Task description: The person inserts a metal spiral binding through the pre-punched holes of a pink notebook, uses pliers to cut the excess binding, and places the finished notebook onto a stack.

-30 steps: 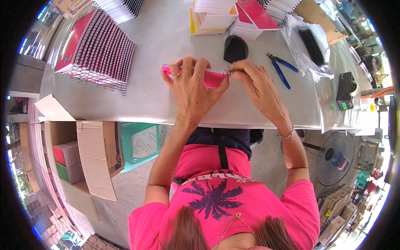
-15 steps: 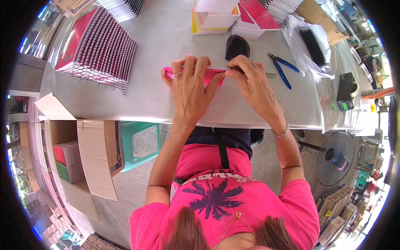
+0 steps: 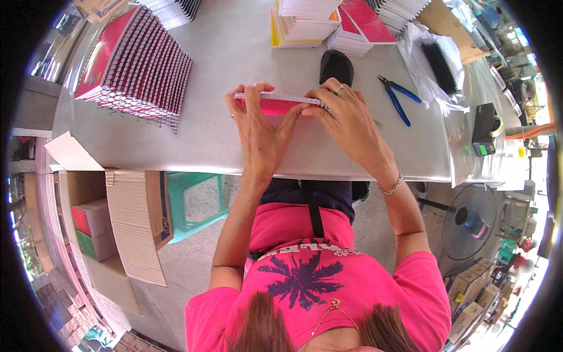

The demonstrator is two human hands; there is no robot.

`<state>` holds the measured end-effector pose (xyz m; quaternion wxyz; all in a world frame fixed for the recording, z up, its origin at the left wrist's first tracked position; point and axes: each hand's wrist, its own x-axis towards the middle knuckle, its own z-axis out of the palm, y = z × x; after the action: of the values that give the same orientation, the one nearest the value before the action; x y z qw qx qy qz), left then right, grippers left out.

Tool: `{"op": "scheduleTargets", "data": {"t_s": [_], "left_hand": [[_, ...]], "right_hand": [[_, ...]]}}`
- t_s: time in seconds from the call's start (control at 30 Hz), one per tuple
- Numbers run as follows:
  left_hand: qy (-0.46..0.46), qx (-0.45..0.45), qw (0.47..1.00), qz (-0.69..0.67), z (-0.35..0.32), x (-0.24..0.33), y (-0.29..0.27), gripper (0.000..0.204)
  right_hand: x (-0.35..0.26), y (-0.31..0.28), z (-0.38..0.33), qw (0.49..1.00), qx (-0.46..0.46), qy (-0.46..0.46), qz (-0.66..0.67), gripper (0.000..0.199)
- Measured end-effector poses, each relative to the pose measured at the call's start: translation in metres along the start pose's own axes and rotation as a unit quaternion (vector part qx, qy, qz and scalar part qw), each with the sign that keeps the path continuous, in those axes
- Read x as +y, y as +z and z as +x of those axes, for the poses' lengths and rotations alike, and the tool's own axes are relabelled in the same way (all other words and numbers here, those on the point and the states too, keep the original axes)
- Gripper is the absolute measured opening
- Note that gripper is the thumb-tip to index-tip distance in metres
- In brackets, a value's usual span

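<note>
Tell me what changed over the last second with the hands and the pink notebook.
The right hand slid left along the top edge of the pink notebook, from its right end toward the middle, closing on the left hand. The notebook looks tipped up a little more on its edge. Both hands kept hold of it. The blue pliers, the black pad and the stack of bound notebooks stayed put.

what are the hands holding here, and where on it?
Both hold one pink notebook on the table. The left hand grips its left end, fingers over the top edge; the right hand pinches the top edge near its right end.
</note>
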<state>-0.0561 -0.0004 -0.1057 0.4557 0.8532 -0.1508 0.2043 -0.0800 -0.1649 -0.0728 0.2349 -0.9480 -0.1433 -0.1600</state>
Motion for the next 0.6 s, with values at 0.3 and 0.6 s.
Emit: {"op": "scheduleTargets", "data": {"t_s": [0.3, 0.6], "left_hand": [[-0.017, 0.008, 1.000, -0.014, 0.002, 0.001, -0.003, 0.058], [-0.021, 0.004, 1.000, -0.009, 0.001, -0.002, -0.003, 0.059]], "right_hand": [[-0.008, -0.021, 0.005, 0.985, 0.017, 0.069, 0.155, 0.019], [-0.019, -0.021, 0.006, 0.983, 0.055, 0.094, 0.148, 0.019]]}}
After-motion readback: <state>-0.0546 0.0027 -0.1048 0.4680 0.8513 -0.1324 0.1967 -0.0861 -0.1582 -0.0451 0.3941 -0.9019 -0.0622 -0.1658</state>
